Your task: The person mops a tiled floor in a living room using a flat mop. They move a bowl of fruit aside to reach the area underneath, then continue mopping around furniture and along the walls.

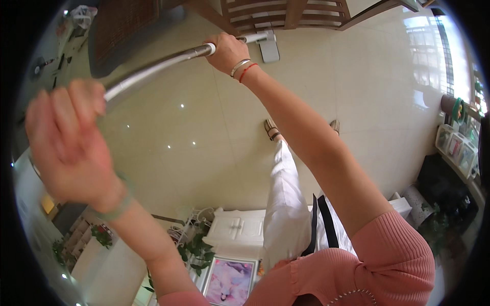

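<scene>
A long silver pole with a white collar slants from the left toward the far middle. It looks like the handle of a flat mop. My left hand, smeared by motion, is closed round its near end. Farther along, just past the white collar, my right hand wraps the pole. Beyond that hand a white joint leads to a small grey-and-white flat head on the tiled floor, close to the wooden bench. The underside of the head is hidden.
A slatted wooden bench stands at the far side, with dark wooden furniture at the far left. Near me are a white cabinet, a framed picture and a leafy plant. Clear bins line the right.
</scene>
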